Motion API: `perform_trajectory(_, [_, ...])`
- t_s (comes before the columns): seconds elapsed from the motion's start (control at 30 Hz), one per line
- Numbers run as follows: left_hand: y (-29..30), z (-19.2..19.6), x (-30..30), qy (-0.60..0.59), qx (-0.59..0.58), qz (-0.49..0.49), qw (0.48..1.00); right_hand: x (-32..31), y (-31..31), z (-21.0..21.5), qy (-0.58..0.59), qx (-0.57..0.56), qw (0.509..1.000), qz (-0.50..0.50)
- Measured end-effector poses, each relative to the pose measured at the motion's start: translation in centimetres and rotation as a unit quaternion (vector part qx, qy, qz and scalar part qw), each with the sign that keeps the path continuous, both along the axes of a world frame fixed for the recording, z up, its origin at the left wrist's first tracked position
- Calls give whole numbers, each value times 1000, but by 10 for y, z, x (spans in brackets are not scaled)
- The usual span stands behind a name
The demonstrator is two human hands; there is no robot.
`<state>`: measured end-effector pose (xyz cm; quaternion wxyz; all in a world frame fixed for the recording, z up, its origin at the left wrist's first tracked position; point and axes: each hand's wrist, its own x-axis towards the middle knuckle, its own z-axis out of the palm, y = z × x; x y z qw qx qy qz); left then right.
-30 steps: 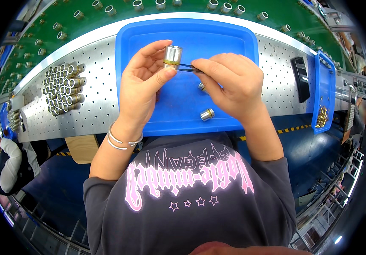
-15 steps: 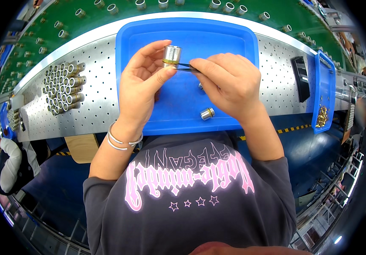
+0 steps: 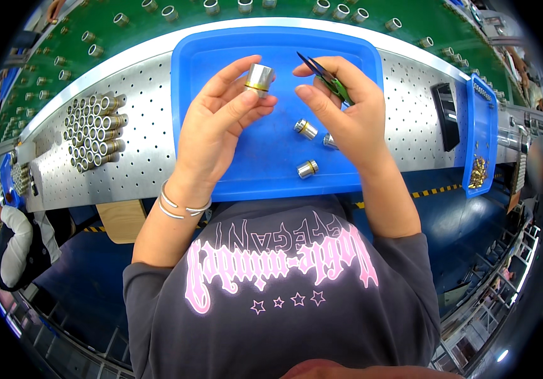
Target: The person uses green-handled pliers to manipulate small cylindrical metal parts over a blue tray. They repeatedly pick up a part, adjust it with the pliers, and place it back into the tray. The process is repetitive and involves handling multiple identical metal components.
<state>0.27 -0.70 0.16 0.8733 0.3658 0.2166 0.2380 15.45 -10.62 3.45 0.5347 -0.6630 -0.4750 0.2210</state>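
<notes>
My left hand (image 3: 224,104) pinches a shiny metal sleeve (image 3: 259,77) between thumb and fingers above the blue tray. A yellowish band circles the sleeve near its lower end. To the right, my right hand (image 3: 350,104) holds a small two-pronged tool (image 3: 326,78) with black pointed tips, spread apart, and a green body; its exact kind I cannot make out. The tips point up and to the left, apart from the sleeve. Below the hands, similar metal sleeves lie in the tray: one sleeve (image 3: 306,129), another sleeve (image 3: 307,169), and one partly behind my right hand.
The blue tray (image 3: 186,47) rests on a perforated metal bench (image 3: 145,88). Many metal rings (image 3: 95,132) stand grouped at left. On the right are a black holder (image 3: 445,117) and a blue bin (image 3: 483,142) with brass parts. A green conveyor (image 3: 189,16) carrying sleeves runs behind.
The tool's tips have come away from the sleeve, spread apart and turned upward. My right hand has opened its grip somewhat. The sleeve in my left hand is tilted slightly more.
</notes>
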Motion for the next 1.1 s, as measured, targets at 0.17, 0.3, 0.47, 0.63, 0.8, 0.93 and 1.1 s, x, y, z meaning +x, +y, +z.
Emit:
perform_trajectory(0.17, [-6,2,4,26,93,32,995,-1,10,3,6,-8,999,45])
perform_trajectory(0.3, [-6,3,4,19,97,31,995,-1,15,2,-18,26,999,38])
perform_trajectory(0.47, [-4,2,2,9,84,16,996,0,17,4,-42,23,998,30])
perform_trajectory(0.63, [-4,1,2,12,88,8,996,0,17,4,-53,24,998,18])
perform_trajectory(0.8, [-3,0,1,27,89,2,996,2,21,-3,-107,60,992,3])
perform_trajectory(0.93, [-2,2,3,41,65,47,996,1,20,-1,-63,65,996,-24])
perform_trajectory(1.1, [0,3,4,34,70,85,993,2,11,-7,-219,65,973,30])
